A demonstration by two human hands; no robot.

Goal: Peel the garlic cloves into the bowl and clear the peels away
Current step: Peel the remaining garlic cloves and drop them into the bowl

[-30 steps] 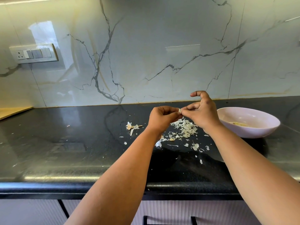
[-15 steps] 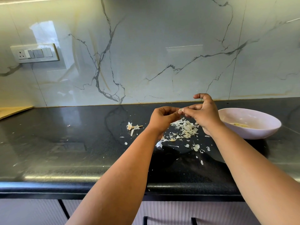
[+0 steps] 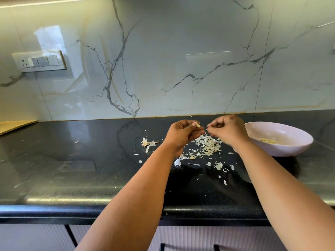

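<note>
Now that hands parted mid-frame, left hand (image 3: 183,133) pinches clove (image 3: 251,124), right hand (image 3: 226,130) pinches torn peel (image 3: 206,129); bowl (image 3: 299,142) next.

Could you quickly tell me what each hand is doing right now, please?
Left hand: pinches a garlic clove.
Right hand: fingers curled, perhaps pinching a peel scrap; cannot be told.

No text, label, brand, number or sign can be read anywhere in the head view (the wall switch plate (image 3: 39,61) carries only a socket and blank rocker switches, and the bowl (image 3: 290,147) is plain).
</note>
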